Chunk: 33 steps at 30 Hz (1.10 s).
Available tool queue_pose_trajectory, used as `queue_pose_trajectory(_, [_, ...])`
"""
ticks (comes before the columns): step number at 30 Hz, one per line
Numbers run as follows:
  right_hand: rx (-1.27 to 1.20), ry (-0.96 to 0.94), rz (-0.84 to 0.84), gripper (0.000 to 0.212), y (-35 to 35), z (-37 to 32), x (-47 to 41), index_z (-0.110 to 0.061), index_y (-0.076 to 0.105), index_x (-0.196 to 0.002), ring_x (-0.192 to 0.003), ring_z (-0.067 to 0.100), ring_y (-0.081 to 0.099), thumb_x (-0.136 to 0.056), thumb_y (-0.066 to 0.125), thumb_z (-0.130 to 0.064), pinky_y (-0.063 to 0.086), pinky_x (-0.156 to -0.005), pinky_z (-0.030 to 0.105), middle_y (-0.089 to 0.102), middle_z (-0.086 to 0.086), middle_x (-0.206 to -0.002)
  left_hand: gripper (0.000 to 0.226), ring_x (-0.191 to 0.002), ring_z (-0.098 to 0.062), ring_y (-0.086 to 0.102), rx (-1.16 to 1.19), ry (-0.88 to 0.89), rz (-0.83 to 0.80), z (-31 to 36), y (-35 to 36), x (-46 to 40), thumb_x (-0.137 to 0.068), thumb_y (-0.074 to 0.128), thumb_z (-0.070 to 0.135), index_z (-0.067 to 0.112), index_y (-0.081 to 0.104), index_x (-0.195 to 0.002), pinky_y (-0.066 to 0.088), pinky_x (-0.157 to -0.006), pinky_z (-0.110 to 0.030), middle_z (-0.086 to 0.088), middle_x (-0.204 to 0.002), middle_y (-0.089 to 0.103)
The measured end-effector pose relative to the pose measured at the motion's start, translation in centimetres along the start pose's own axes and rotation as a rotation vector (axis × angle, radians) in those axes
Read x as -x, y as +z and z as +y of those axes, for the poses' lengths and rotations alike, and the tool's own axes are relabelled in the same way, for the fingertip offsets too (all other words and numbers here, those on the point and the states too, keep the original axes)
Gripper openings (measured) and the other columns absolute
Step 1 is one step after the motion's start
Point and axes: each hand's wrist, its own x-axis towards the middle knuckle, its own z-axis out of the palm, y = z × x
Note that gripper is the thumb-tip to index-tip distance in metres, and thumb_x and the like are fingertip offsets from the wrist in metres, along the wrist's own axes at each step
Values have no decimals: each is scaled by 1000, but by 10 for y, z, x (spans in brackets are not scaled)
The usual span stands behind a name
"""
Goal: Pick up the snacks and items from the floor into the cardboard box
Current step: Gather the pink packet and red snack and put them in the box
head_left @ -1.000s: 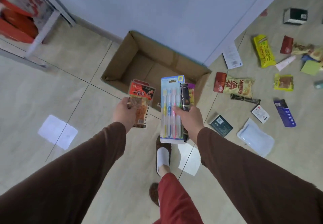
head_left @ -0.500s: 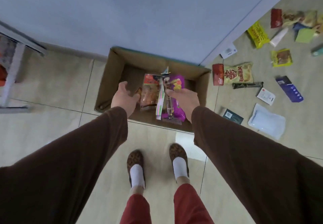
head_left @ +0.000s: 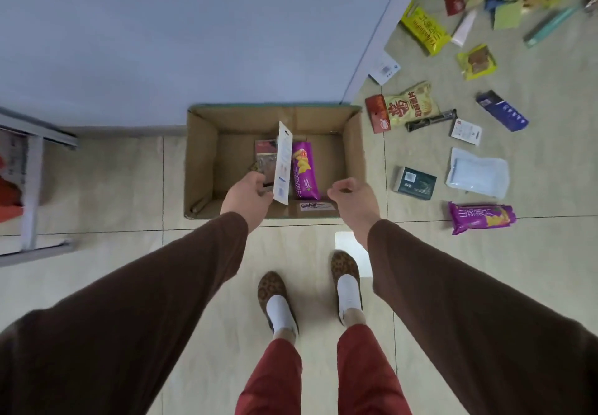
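The open cardboard box (head_left: 198,162) stands on the floor against the wall. Inside it lie a purple snack packet (head_left: 304,172) and a toothbrush pack (head_left: 283,162), which is tilted on edge with its white back showing. My left hand (head_left: 247,196) is over the box's near side, fingers pinching the lower edge of a red-and-brown snack packet (head_left: 265,157). My right hand (head_left: 354,202) hovers over the box's near right corner, loosely curled and holding nothing. On the floor to the right lie another purple packet (head_left: 480,219), a dark green box (head_left: 414,183) and a white pouch (head_left: 477,172).
More packets lie at the far right: a yellow-green snack bag (head_left: 409,104), a blue packet (head_left: 501,110), a yellow bag (head_left: 424,29). A metal shelf frame (head_left: 32,188) stands at the left. My feet in leopard slippers (head_left: 273,291) are just in front of the box.
I stepped up to the box and both hands moved over it. My right hand let go of the toothbrush pack and purple packet, which now sit inside the box.
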Motion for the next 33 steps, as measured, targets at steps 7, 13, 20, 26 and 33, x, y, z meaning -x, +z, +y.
queue_pose_trajectory(7, [-6,-33,108,11,-80,44,18,-20,71,-102,-91,24,68,-93,67,-23,47,-74,28,67,6,-118,33,-112,-27,63,-127,111,-79,61,48,25,-96,62,25,16,58,-128,51,-99,-37,-4,-125,66])
queue_pose_trajectory(13, [69,-72,152,15,-174,114,29,-22,70,-108,-119,28,61,-95,66,-25,52,-101,44,61,7,-127,28,-112,-21,65,-209,193,-148,118,133,56,-91,65,27,19,63,-118,51,-101,-42,1,-119,70])
queue_pose_trajectory(20, [169,-83,173,22,-314,213,36,-18,70,-116,-121,29,59,-95,67,-22,48,-106,46,62,8,-129,27,-114,-25,64,-405,329,-194,215,254,123,-95,62,22,15,63,-120,50,-99,-40,-3,-123,68])
queue_pose_trajectory(26, [280,-63,180,30,-418,263,16,-18,67,-125,-116,30,60,-96,63,-23,52,-98,41,64,8,-124,28,-121,-23,59,-496,444,-225,295,344,148,-96,60,26,21,63,-124,47,-101,-39,2,-129,64])
queue_pose_trajectory(33, [245,-59,185,33,-490,260,-40,-15,66,-128,-119,30,61,-96,64,-19,51,-101,42,67,8,-128,32,-120,-23,59,-518,419,-262,363,400,117,-97,59,27,21,60,-128,49,-99,-39,0,-131,63])
